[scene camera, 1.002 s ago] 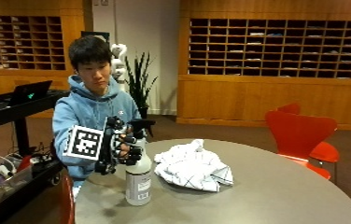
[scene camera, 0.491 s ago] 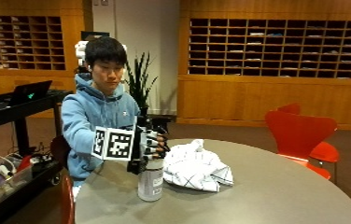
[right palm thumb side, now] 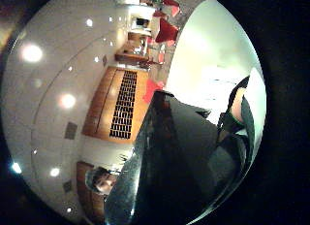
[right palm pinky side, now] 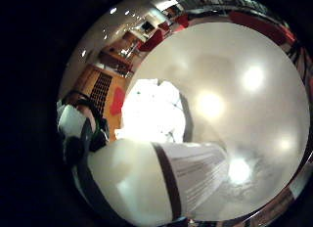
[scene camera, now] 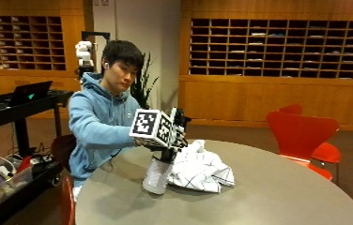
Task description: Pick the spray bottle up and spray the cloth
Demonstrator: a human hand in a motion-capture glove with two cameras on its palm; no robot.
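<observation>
Round grey table (scene camera: 276,192), gloved right hand (scene camera: 170,136) with fingers wrapped round spray bottle (scene camera: 158,174), tilted beside white cloth (scene camera: 200,168)

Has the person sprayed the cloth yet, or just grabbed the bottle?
Grabbed, it seems: the gloved hand grips the spray bottle's top, tilted toward the white cloth beside it. Its base looks at or just off the table. No spray shows, so lifting and spraying seem left.

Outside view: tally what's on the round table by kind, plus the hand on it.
Spray bottle: 1
White cloth: 1
Gloved right hand gripping the bottle's top: 1
Total: 3
</observation>
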